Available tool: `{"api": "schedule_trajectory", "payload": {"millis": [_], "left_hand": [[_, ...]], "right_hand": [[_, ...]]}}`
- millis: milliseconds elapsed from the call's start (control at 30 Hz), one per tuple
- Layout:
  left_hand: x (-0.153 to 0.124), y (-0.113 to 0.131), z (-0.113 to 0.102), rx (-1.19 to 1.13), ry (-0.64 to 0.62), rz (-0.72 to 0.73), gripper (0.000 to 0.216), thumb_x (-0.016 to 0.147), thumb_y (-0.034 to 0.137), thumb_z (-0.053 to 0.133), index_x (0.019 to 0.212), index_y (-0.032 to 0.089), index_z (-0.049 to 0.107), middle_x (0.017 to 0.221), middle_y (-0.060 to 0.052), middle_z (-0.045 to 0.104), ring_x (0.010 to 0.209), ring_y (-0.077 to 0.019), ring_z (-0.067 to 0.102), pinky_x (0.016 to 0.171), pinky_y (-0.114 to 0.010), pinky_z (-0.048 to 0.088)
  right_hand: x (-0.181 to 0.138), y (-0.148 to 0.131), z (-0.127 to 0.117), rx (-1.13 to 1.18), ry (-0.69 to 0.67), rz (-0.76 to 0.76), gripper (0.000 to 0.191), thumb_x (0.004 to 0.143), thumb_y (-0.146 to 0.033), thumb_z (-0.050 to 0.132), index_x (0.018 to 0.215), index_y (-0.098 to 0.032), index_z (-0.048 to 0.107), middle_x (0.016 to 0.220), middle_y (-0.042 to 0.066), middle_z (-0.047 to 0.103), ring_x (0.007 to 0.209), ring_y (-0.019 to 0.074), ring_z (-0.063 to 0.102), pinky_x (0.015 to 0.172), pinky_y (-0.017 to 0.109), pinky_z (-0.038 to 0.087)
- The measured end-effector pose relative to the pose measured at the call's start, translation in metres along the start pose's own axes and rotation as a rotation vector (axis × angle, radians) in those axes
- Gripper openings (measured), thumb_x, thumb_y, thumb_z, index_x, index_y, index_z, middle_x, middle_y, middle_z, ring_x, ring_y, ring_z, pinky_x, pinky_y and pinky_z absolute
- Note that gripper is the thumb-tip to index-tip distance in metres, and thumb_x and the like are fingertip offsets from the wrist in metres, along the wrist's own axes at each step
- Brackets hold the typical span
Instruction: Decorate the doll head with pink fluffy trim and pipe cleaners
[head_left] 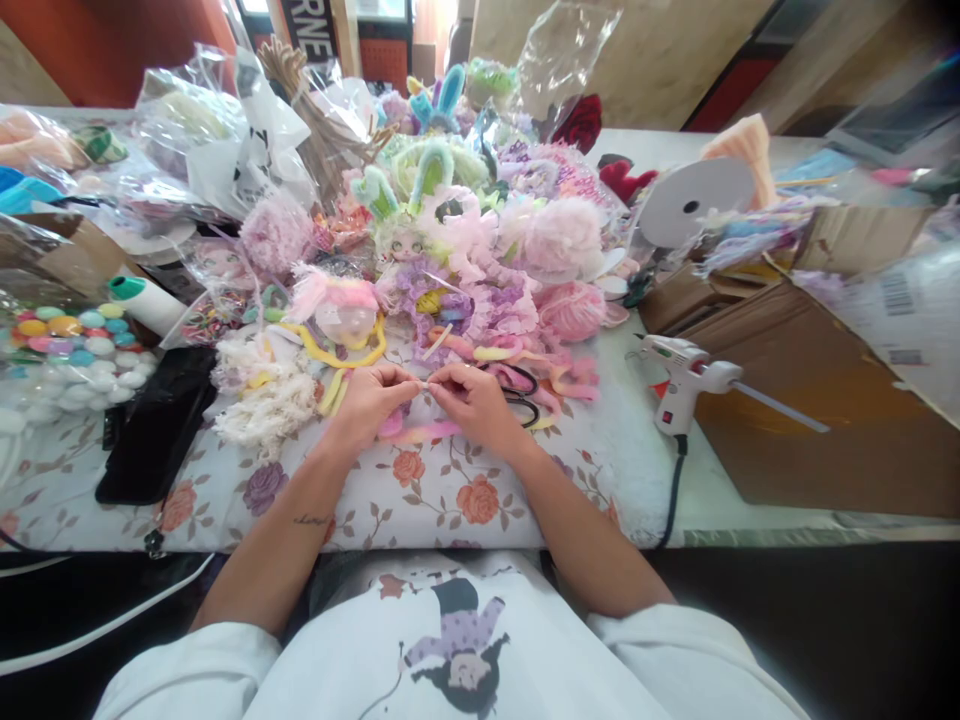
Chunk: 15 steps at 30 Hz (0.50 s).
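My left hand (pixel 377 397) and my right hand (pixel 471 400) meet fingertip to fingertip over the flowered cloth (pixel 442 500). Both are closed in a pinch on something small and pale, too tiny to name. Under and behind my fingers runs a strand of pink and yellow fluffy yarn (pixel 427 434). Black-handled scissors (pixel 523 412) lie just beside my right hand, partly covered by yarn. A yellow fuzzy strip (pixel 334 352) curves behind my left hand, around a small doll head with pink hair (pixel 341 300).
A white glue gun (pixel 679 380) stands at the right, before a cardboard box (pixel 810 400). To the left lie a black phone (pixel 159 425), cream yarn (pixel 270 410) and bagged colourful balls (pixel 82 350). Behind are piled pink yarn balls (pixel 562 235), a doll (pixel 405 245) and plastic bags.
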<state>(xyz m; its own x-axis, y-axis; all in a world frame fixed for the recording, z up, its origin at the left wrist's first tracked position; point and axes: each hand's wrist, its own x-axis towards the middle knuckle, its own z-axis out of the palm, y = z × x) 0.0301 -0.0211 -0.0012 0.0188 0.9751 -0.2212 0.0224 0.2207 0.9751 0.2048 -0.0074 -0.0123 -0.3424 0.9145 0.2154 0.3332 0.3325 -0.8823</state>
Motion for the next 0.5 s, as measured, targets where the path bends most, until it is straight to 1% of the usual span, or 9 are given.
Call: {"api": "schedule_trajectory", "payload": {"millis": [100, 233, 333, 500], "left_hand": [[0.001, -0.0016, -0.0018, -0.073, -0.039, -0.028, 0.025, 0.063, 0.036, 0.079, 0.067, 0.014, 0.067, 0.051, 0.004, 0.045, 0.044, -0.0057, 0.03, 0.043, -0.023, 0.019], [0.0017, -0.0004, -0.0025, -0.144, -0.072, -0.051, 0.025, 0.06, 0.033, 0.081, 0.065, 0.014, 0.067, 0.048, 0.005, 0.04, 0.043, -0.0048, 0.027, 0.043, -0.023, 0.016], [0.0011, 0.0021, -0.002, -0.14, -0.086, -0.067, 0.024, 0.059, 0.032, 0.081, 0.064, 0.014, 0.067, 0.048, 0.005, 0.04, 0.043, -0.0049, 0.026, 0.043, -0.023, 0.015], [0.0, 0.0032, -0.0017, -0.133, -0.073, -0.05, 0.025, 0.062, 0.035, 0.079, 0.065, 0.014, 0.066, 0.048, 0.006, 0.039, 0.043, -0.0051, 0.026, 0.042, -0.023, 0.016]], "right_hand": [[0.0007, -0.0018, -0.0012, 0.181, -0.002, 0.091, 0.024, 0.083, -0.04, 0.065, 0.081, -0.017, 0.069, 0.067, 0.0, 0.06, 0.056, 0.0114, 0.047, 0.052, 0.024, 0.037], [0.0015, -0.005, -0.0032, 0.358, -0.029, 0.186, 0.026, 0.077, -0.042, 0.071, 0.079, -0.017, 0.069, 0.056, -0.004, 0.051, 0.047, 0.0081, 0.037, 0.043, 0.023, 0.03], [0.0016, -0.0056, -0.0033, 0.39, -0.031, 0.212, 0.028, 0.076, -0.044, 0.072, 0.077, -0.017, 0.069, 0.053, -0.005, 0.049, 0.045, 0.0076, 0.036, 0.041, 0.022, 0.028], [0.0014, -0.0064, -0.0025, 0.363, -0.001, 0.2, 0.034, 0.072, -0.05, 0.075, 0.078, -0.016, 0.071, 0.053, -0.004, 0.051, 0.046, 0.0083, 0.037, 0.043, 0.024, 0.03]]}}
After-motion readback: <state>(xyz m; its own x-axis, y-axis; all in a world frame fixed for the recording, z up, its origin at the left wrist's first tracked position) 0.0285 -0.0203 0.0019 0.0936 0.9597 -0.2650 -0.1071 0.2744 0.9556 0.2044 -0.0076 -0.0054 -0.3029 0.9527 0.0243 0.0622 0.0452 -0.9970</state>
